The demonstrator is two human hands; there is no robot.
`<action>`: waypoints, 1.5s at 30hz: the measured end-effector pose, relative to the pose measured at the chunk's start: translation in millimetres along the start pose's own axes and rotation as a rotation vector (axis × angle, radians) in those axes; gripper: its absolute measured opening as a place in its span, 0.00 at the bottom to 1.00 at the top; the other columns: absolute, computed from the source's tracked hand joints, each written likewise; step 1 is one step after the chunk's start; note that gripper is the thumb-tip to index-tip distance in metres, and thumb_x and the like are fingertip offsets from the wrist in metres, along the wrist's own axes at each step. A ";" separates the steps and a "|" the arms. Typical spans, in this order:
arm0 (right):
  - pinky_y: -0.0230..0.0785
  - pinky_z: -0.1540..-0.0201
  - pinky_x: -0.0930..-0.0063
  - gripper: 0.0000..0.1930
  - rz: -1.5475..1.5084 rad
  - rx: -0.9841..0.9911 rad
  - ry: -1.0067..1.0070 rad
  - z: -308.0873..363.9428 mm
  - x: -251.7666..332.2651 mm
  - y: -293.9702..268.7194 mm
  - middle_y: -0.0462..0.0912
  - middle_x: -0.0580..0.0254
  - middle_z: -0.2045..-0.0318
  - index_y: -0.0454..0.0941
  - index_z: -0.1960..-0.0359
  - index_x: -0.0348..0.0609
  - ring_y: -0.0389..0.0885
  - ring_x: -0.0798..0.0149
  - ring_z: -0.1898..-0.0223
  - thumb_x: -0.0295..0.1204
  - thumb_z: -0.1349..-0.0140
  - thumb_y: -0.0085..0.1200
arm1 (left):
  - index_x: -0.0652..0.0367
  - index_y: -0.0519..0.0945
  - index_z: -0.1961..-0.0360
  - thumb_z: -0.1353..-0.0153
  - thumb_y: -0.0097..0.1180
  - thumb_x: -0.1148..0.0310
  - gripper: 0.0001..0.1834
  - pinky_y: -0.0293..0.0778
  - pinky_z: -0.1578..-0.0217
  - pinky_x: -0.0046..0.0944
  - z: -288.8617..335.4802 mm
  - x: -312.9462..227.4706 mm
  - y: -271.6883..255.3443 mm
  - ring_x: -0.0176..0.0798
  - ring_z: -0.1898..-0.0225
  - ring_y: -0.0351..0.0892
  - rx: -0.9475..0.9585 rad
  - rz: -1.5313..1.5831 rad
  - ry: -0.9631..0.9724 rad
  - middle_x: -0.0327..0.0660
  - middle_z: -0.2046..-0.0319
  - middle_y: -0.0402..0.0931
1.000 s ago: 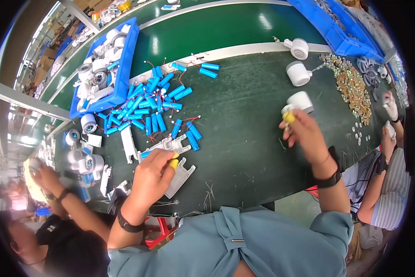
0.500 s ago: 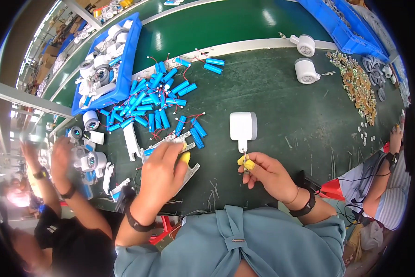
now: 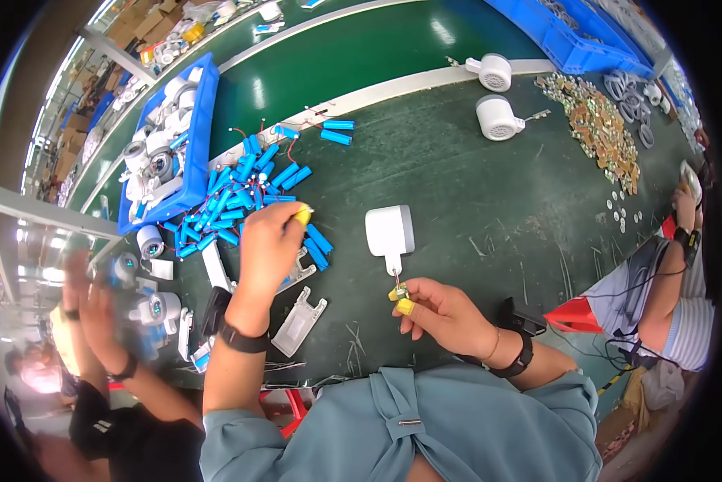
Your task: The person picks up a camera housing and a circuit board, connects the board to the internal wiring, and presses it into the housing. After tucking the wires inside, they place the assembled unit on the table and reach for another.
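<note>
Below the middle of the bench lies a white fan head (image 3: 387,233) with a grey rim, its short neck toward me. Thin wires run from that neck to a small circuit board (image 3: 402,294), pinched in the yellow-covered fingertips of my right hand (image 3: 445,315). My left hand (image 3: 266,249), also with yellow finger covers, is closed at the edge of a heap of blue cylindrical batteries (image 3: 248,181) with red wires. A tiny pale bit shows at its fingertips, too small to name. Below that hand lies a white plastic handle shell (image 3: 299,323).
A blue crate (image 3: 204,132) of white fan parts stands far left. Two more fan heads (image 3: 499,118) lie at the back right, near a pile of circuit boards (image 3: 598,128) and grey rings (image 3: 630,92). Another person's hands (image 3: 96,313) move at left; someone's hand (image 3: 684,207) is at far right.
My left hand has lifted away from the white shells to the batteries, its fingertips now closed. My right hand still holds the board. The view has shifted slightly.
</note>
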State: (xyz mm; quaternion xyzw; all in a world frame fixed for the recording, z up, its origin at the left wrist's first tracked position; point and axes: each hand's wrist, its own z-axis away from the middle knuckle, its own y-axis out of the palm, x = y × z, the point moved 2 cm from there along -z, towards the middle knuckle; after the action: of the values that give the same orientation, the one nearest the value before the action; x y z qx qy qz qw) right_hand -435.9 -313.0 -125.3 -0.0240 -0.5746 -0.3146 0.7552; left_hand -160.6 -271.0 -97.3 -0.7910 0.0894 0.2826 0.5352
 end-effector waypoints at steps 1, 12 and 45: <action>0.74 0.65 0.79 0.13 -0.012 -0.012 -0.001 0.4 -1.1 -1.3 0.78 0.63 0.61 0.70 0.48 0.36 0.78 0.75 0.66 0.28 0.31 0.44 | 0.63 0.82 0.60 0.43 0.56 0.77 0.10 0.75 0.63 0.34 3.2 0.4 -5.2 0.38 0.66 0.82 -0.039 -0.050 0.018 0.43 0.65 0.83; 0.73 0.67 0.81 0.11 0.049 0.010 0.003 0.2 1.9 1.3 0.79 0.64 0.63 0.72 0.51 0.37 0.78 0.75 0.67 0.29 0.30 0.45 | 0.62 0.79 0.54 0.36 0.54 0.76 0.09 0.72 0.52 0.32 28.0 -12.9 -63.5 0.33 0.57 0.78 -0.317 0.786 -0.119 0.42 0.56 0.80; 0.71 0.70 0.83 0.09 0.088 0.000 -0.031 0.9 2.3 0.5 0.79 0.64 0.65 0.72 0.54 0.37 0.78 0.77 0.69 0.28 0.30 0.45 | 0.61 0.70 0.54 0.33 0.48 0.73 0.08 0.69 0.50 0.45 89.0 -14.7 -63.1 0.41 0.57 0.75 -0.088 0.779 -0.033 0.46 0.63 0.76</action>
State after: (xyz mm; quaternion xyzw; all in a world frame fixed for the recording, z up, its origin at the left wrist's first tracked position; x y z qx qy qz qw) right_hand -436.1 -313.2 -122.8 -0.0543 -0.5847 -0.2807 0.7592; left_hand -175.9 -167.6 -62.8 -0.7152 0.3623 0.4810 0.3548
